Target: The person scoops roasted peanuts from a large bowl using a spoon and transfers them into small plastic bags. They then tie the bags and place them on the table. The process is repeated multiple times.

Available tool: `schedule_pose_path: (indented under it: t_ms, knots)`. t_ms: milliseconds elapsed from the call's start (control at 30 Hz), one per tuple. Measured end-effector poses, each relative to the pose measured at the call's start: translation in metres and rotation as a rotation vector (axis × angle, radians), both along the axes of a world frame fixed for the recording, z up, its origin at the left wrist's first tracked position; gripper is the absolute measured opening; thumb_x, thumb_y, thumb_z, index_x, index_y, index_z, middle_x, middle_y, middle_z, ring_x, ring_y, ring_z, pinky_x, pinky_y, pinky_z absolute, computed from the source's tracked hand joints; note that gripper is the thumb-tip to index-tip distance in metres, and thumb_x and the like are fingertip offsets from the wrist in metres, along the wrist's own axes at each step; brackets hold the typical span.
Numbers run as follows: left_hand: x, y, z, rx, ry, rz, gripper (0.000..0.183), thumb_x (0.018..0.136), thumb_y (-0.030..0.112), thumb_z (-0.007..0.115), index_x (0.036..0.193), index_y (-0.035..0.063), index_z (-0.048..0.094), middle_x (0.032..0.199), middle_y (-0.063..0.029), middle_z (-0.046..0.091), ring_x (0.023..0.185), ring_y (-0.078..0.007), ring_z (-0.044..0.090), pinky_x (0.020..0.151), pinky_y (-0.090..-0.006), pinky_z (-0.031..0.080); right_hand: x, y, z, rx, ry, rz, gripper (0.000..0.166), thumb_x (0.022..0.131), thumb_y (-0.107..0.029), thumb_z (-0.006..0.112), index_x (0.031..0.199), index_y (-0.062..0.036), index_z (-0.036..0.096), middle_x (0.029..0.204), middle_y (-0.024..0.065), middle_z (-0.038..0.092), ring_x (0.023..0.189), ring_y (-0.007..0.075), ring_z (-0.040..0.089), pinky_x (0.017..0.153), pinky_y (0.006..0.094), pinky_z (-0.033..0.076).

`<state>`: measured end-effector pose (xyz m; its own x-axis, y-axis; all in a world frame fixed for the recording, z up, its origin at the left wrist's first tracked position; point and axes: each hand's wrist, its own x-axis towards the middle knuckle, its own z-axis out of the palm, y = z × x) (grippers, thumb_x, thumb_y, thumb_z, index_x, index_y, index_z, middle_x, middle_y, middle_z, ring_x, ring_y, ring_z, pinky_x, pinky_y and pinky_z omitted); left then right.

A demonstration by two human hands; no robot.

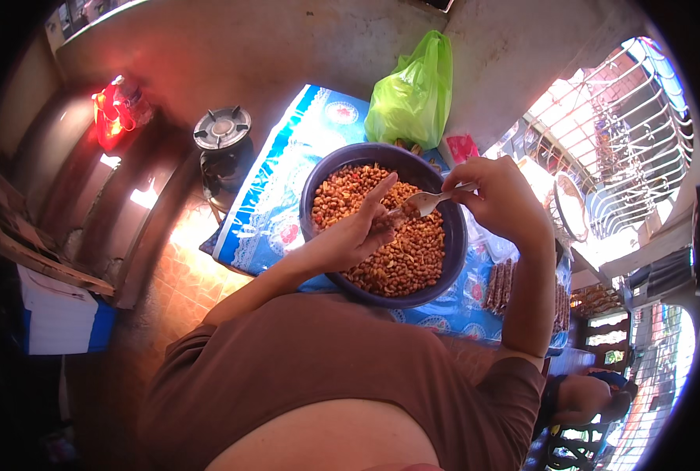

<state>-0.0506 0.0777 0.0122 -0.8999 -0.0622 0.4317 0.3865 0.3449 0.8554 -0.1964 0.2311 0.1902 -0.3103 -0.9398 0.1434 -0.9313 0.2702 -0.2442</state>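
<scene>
A large purple basin [459,259] of reddish-brown peanuts [406,268] stands on a table with a blue and white flowered cover. My left hand [366,232] is over the peanuts at the basin's left side, thumb extended; its curled fingers are around what looks like a narrow clear plastic bag [396,218] with peanuts inside. From the right, my right hand [485,191] grips the handle of a light-coloured plastic spoon [425,203]. The spoon's bowl is at the bag's mouth and seems to hold some peanuts.
A green plastic bag [412,94] stands behind the basin. Narrow packs of peanuts [500,287] lie on the table at right. A burner [222,126] and steps with a red bag [111,115] are at left. Another person [582,400] is at lower right, beyond the table.
</scene>
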Motion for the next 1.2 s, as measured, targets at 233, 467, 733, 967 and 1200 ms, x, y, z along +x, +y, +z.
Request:
schedule_pose_path:
  t_ms: [233, 467, 733, 967, 1200]
  knots:
    - [-0.003, 0.000, -0.004, 0.014, -0.009, -0.017, 0.088, 0.094, 0.000, 0.057, 0.154, 0.0145, -0.006, 0.098, -0.0126, 0.059, 0.093, -0.0180, 0.060, 0.089, -0.0319, 0.046, 0.008, -0.001, 0.002, -0.018, 0.116, 0.047, 0.008, 0.075, -0.005, 0.067, 0.082, -0.0073, 0.072, 0.076, 0.0132, 0.067, 0.075, 0.0325, 0.065, 0.075, 0.0407, 0.048]
    - [-0.006, 0.002, -0.009, 0.162, -0.005, -0.054, 0.088, 0.094, -0.001, 0.056, 0.154, 0.0158, -0.006, 0.108, -0.0108, 0.057, 0.097, -0.0151, 0.058, 0.089, -0.0312, 0.047, 0.024, -0.002, 0.005, -0.071, 0.282, 0.108, 0.008, 0.079, -0.007, 0.066, 0.084, -0.0113, 0.071, 0.077, 0.0066, 0.061, 0.079, 0.0272, 0.061, 0.086, 0.0389, 0.040]
    - [0.000, 0.000, 0.005, 0.471, -0.078, -0.130, 0.069, 0.097, 0.003, 0.055, 0.153, 0.0117, 0.016, 0.107, -0.0052, 0.057, 0.094, -0.0091, 0.056, 0.082, -0.0259, 0.048, 0.033, 0.008, 0.008, -0.262, 0.401, 0.053, 0.009, 0.078, -0.008, 0.069, 0.085, -0.0121, 0.070, 0.078, 0.0045, 0.062, 0.077, 0.0257, 0.059, 0.081, 0.0378, 0.040]
    - [0.000, -0.015, 0.004, 0.573, -0.154, -0.158, 0.044, 0.100, 0.014, 0.053, 0.141, 0.0077, 0.042, 0.102, -0.0032, 0.059, 0.083, -0.0068, 0.058, 0.060, -0.0178, 0.050, -0.002, 0.021, -0.036, -0.142, 0.184, -0.145, 0.009, 0.077, -0.008, 0.068, 0.085, -0.0122, 0.070, 0.079, 0.0062, 0.063, 0.079, 0.0270, 0.061, 0.083, 0.0400, 0.040]
    - [0.002, -0.022, 0.005, 0.597, -0.170, -0.150, 0.046, 0.103, 0.018, 0.048, 0.145, 0.0100, 0.034, 0.096, -0.0024, 0.057, 0.079, -0.0067, 0.059, 0.057, -0.0169, 0.048, -0.031, -0.004, -0.141, 0.052, 0.126, -0.174, 0.006, 0.080, -0.011, 0.065, 0.083, -0.0130, 0.070, 0.085, 0.0071, 0.064, 0.084, 0.0284, 0.062, 0.085, 0.0421, 0.039]
